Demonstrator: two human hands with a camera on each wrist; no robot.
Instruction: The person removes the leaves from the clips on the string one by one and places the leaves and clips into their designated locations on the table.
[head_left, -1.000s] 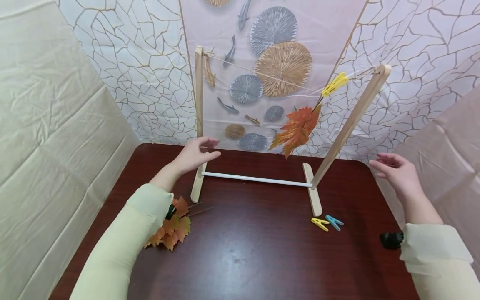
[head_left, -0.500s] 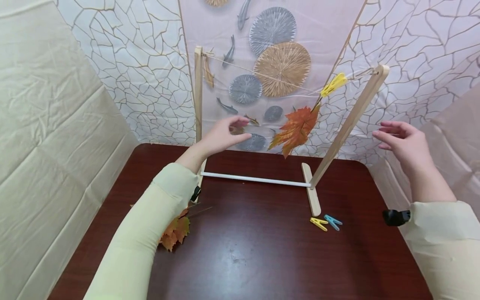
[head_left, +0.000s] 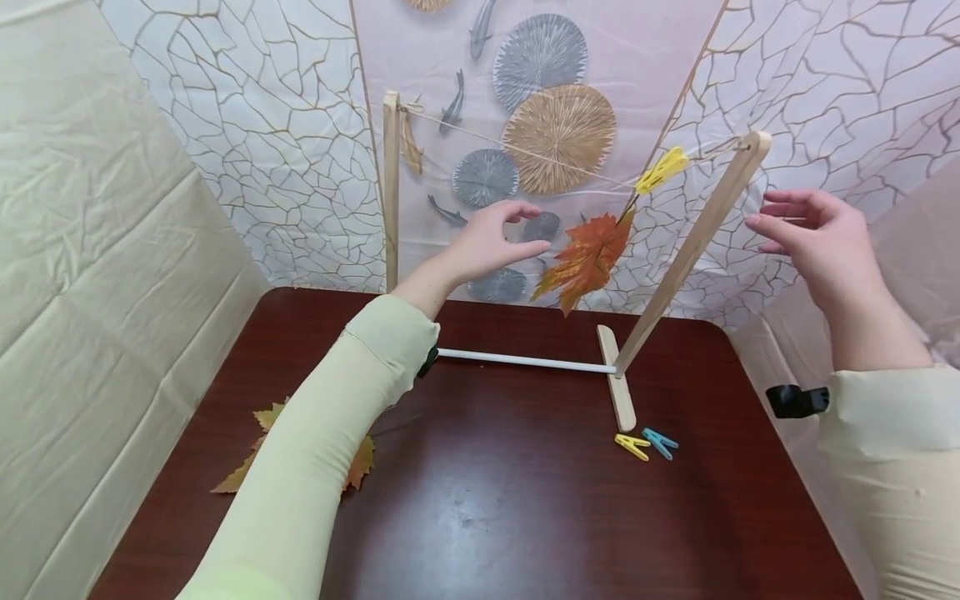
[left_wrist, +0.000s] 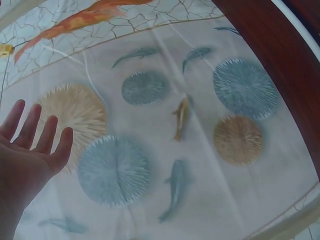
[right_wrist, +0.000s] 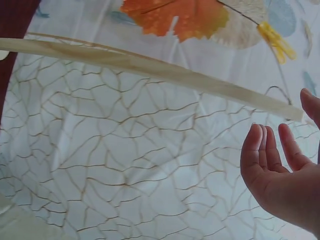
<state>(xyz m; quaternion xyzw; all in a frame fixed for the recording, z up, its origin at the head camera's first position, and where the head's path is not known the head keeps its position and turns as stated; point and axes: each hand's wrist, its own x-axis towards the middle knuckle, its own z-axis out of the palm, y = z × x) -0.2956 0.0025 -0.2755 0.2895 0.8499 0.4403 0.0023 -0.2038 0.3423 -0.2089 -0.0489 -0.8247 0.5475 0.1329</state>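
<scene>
An orange leaf hangs by its stem from a yellow clothespin clipped on the string of a wooden frame. To the left of this leaf my left hand is held in the air, thumb and fingers apart, holding nothing. My right hand hovers empty outside the frame's right post, its fingers relaxed. In the right wrist view the post lies just beyond the right hand, not touched. More autumn leaves lie on the table, partly hidden under my left sleeve.
A yellow clothespin and a blue clothespin lie by the frame's right foot. A white rod runs low between the feet. Patterned cloth walls stand behind the dark table.
My left hand has moved right and up, from near the left post toward the hanging leaf. My right hand has risen beside the right post. Leaf and clothespins stay in place.
</scene>
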